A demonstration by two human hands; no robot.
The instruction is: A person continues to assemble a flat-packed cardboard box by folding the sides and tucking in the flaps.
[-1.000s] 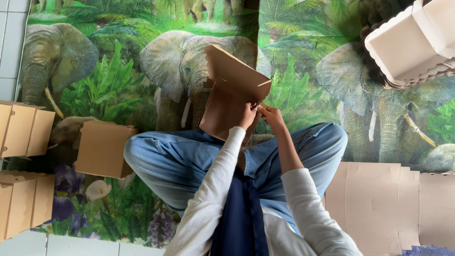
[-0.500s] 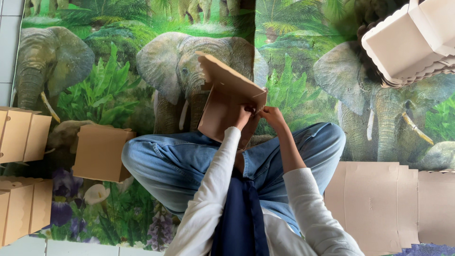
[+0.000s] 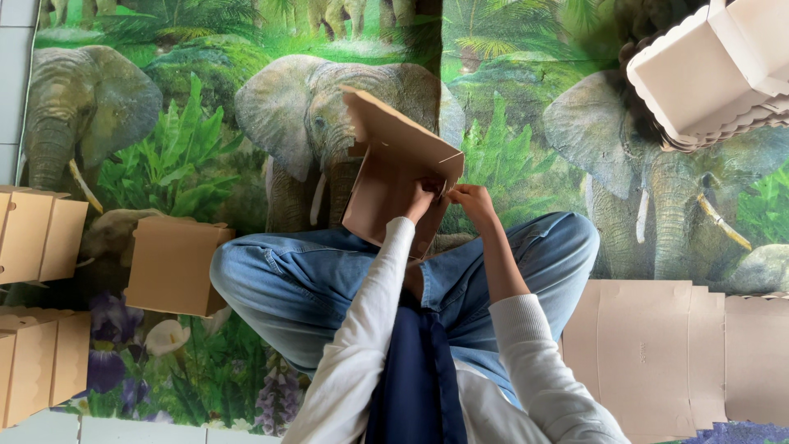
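Note:
I sit cross-legged in blue jeans on a mat printed with elephants. A brown cardboard box [image 3: 386,177], partly folded, stands tilted above my knees with one flap raised. My left hand [image 3: 421,201] and my right hand [image 3: 472,200] meet at its lower right corner. Both grip the cardboard edge there, fingers pinched on a flap. The box hides part of my fingertips.
Folded brown boxes sit to my left: one [image 3: 173,265] by my knee, two more [image 3: 37,237] [image 3: 33,370] at the edge. A stack of flat cardboard blanks [image 3: 657,353] lies to my right. Stacked white boxes [image 3: 707,70] fill the top right corner.
The box has tipped slightly, its raised flap swinging a little to the left. Both hands stay at the same corner, working the flap.

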